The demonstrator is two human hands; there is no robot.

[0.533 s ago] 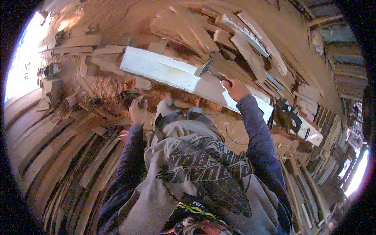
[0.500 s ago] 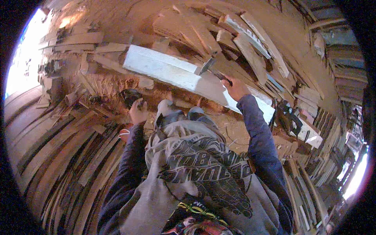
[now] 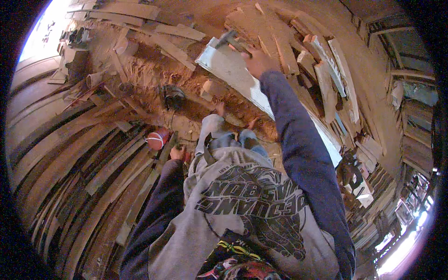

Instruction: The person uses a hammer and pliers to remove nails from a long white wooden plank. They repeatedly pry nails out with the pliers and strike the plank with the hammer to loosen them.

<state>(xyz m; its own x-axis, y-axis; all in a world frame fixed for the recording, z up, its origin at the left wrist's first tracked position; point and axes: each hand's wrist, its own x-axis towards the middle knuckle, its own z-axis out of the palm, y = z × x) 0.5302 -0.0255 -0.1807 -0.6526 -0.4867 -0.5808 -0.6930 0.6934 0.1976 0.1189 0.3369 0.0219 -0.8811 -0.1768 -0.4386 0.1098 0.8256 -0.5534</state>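
Observation:
My right hand (image 3: 259, 63) is closed around the handle of a hammer (image 3: 227, 38), its head over the far left end of a long pale plank (image 3: 235, 72). The plank runs down to the right, partly behind my right arm. My left hand (image 3: 177, 153) is low beside my left leg, fingers curled; whatever it holds is too small to make out. Just left of it rests a round red thing with a white band (image 3: 157, 139). A dark object (image 3: 172, 97), its kind unclear, lies on the dirt ahead of my left hand.
Stacked long boards (image 3: 93, 163) fill the left side. Rough timber offcuts (image 3: 322, 70) are piled beyond the plank. A black tool (image 3: 351, 172) sits near the plank's right end. A short wood block (image 3: 212, 88) lies on the dirt before my feet.
My right hand has carried the hammer up and left to the plank's far end. My left hand has drawn back from the dark object toward the red thing. The view has shifted.

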